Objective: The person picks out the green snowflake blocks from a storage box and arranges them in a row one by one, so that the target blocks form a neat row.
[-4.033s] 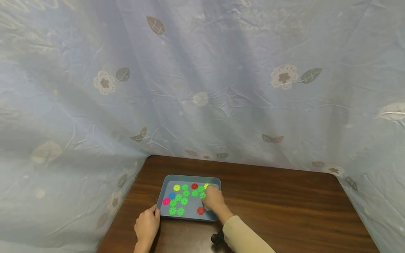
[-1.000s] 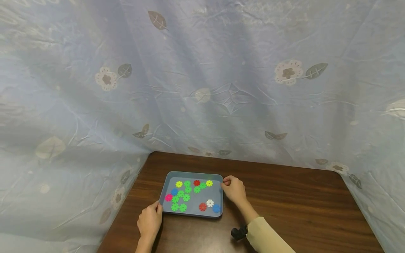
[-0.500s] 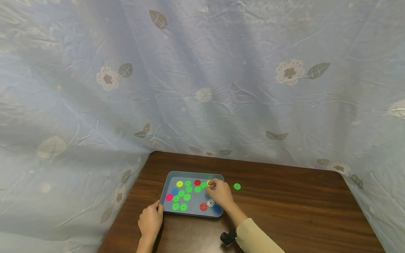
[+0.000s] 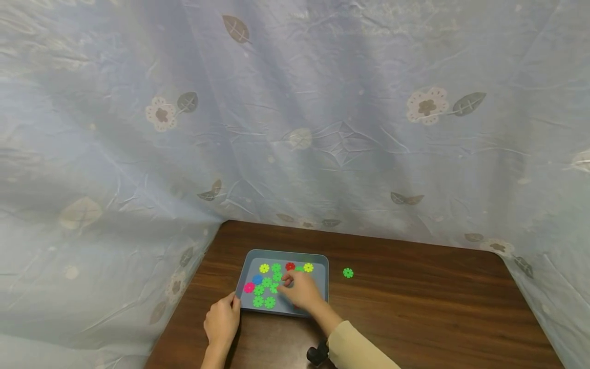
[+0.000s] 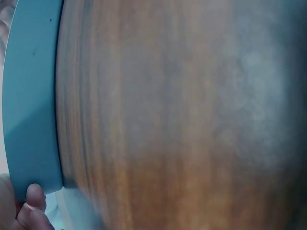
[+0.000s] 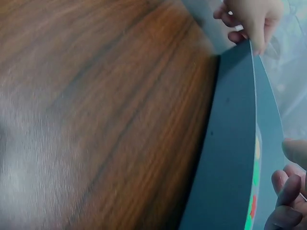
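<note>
A blue-grey tray point(image 4: 286, 253) lies on the table, holding several flower-shaped plastic discs. At its near left corner my left hand point(image 4: 222, 321) grips the rim, thumb on top; the right wrist view shows the same hold of the left hand point(image 6: 254, 17). My right hand point(image 4: 302, 291) hovers over the tray's middle, thumb and forefinger apart, close beside the green discs point(image 4: 270, 302). It hides most of the tray's front right part. Pink point(image 4: 249, 287), blue point(image 4: 257, 279), yellow point(image 4: 264, 268) and red point(image 4: 290, 266) discs also show. One green disc point(image 4: 348, 272) lies outside, right of the tray.
The brown wooden table point(image 4: 428, 297) extends well to the right of the tray. A pale patterned curtain point(image 4: 341, 143) hangs behind and along both sides. A black wrist camera point(image 4: 317, 353) sits on the right forearm by the sleeve cuff point(image 4: 343, 335).
From within the tray, my right hand moved past its right rim and left a green disc on the table. It then came back leftward over the tray. My left hand keeps its grip.
</note>
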Motion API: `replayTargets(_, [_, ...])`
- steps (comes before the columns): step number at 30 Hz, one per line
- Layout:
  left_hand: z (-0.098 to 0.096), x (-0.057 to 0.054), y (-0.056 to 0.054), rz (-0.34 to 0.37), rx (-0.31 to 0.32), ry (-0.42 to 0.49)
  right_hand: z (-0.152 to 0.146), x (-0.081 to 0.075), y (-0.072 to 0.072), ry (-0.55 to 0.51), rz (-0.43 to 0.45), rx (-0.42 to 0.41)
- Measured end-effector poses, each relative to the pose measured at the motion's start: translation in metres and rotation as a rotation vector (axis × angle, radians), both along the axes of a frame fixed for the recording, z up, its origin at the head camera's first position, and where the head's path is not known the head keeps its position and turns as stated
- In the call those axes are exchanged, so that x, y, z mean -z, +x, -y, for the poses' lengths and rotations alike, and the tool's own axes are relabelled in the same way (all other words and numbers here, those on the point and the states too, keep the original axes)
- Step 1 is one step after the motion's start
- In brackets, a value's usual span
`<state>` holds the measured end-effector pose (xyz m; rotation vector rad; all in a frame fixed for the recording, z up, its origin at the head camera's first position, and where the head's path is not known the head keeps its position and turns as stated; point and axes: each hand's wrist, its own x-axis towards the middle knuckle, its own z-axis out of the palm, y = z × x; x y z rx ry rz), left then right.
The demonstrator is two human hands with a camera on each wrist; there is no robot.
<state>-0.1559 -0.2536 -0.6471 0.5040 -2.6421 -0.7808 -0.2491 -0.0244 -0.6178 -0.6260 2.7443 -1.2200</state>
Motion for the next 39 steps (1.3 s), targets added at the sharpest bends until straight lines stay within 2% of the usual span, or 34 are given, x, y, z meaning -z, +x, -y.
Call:
replayTargets(11, [-0.001,0.0,-0.001,0.0,0.0,0.013,0.023,0.011,0.009,0.077,0.002,-0.125])
replayTargets(16, [-0.001,0.001,-0.001,-0.001,-0.003,0.012,0.027,0.017,0.01,0.121,-0.025,-0.163])
replayTargets(29, [-0.001,-0.002,0.0,0.0,-0.017,0.009,0.036,0.018,0.008,0.204,-0.067,-0.184])
replayTargets(35, [-0.001,-0.001,0.0,-0.007,-0.02,0.007,0.038,0.014,0.007,0.255,-0.046,-0.175])
replayTargets(39, [0.0,0.0,-0.001,-0.013,-0.023,0.001,0.038,0.012,0.008,0.239,-0.021,-0.163])
